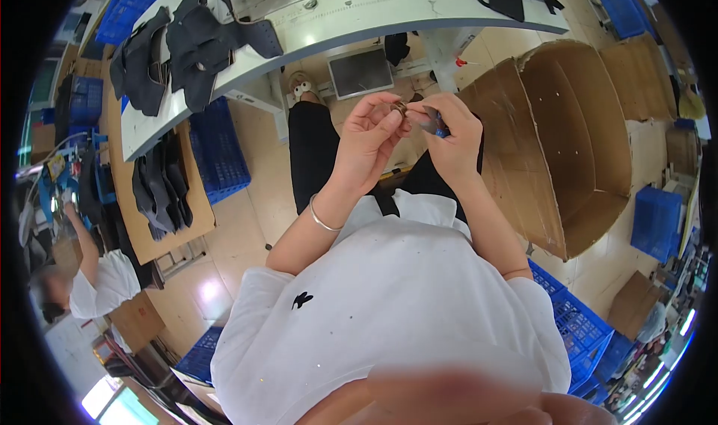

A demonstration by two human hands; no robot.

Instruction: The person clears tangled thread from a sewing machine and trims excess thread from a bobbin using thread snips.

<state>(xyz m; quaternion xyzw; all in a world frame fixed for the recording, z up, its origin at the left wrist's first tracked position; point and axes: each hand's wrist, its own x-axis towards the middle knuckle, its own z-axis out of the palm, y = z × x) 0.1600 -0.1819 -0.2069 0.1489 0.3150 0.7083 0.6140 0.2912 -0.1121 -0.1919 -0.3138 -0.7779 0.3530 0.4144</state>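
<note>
My left hand point(366, 141), with a bracelet at the wrist, is raised above my lap. Its thumb and fingers pinch a small round metal part point(400, 109), which looks like a bobbin case. Right beside it, my right hand point(455, 141) has its fingertips brought together at the part. A small tool with a blue handle point(441, 133) sits in the right hand's curled fingers; its exact kind is hard to make out. Both hands are closed, and the fingers partly hide the metal part and the tool.
A white worktable point(314, 32) curves ahead, bearing dark fabric pieces point(198, 47). A large open cardboard box point(523, 163) stands right of my legs. A foot pedal point(361, 72) is under the table. Blue crates point(217, 156) stand around. Another person point(105, 283) works at left.
</note>
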